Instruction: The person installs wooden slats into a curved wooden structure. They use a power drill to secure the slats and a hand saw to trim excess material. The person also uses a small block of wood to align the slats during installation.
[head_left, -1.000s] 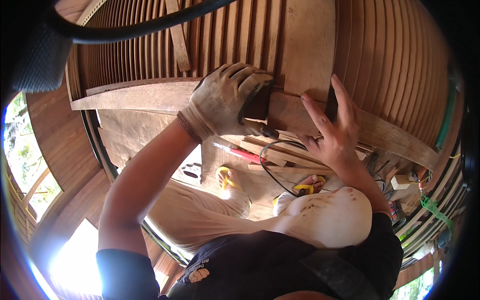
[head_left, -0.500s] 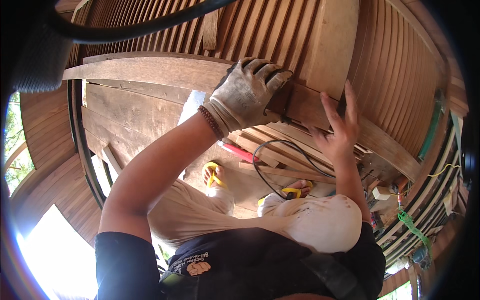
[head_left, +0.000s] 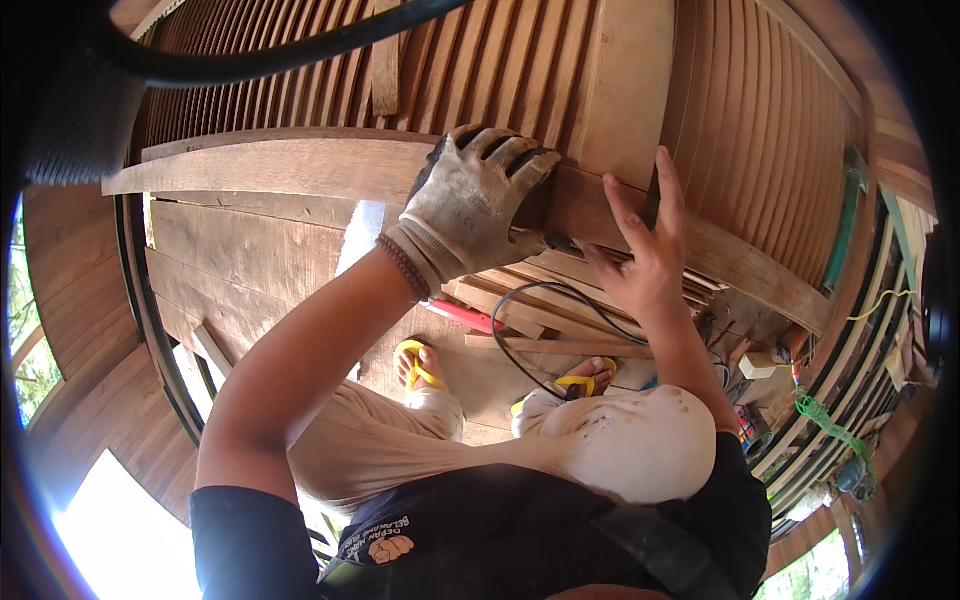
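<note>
My left hand [head_left: 470,200] wears a pale grey work glove with dark finger fronts. Its fingers curl over the top of a curved wooden rail [head_left: 290,165], and the thumb reaches beneath. What lies in the shadow under the palm is hidden. Bare, with fingers spread, my right hand [head_left: 645,260] is at the rail's front side, further right. Its fingertips lie over the wood, close to the joint with a wide flat board [head_left: 625,90]. A small dark piece, too small to name, shows between my two hands.
Rows of wooden slats [head_left: 490,70] fill the far side, with a short wooden piece [head_left: 386,75] across them. Loose strips [head_left: 560,345], a black cable [head_left: 500,340] and a red object [head_left: 465,316] lie below the rail. Green cord [head_left: 830,420] hangs at the right.
The view has shifted, so the rail and slats sit further left and a little lower. Both hands keep much the same place on the rail.
</note>
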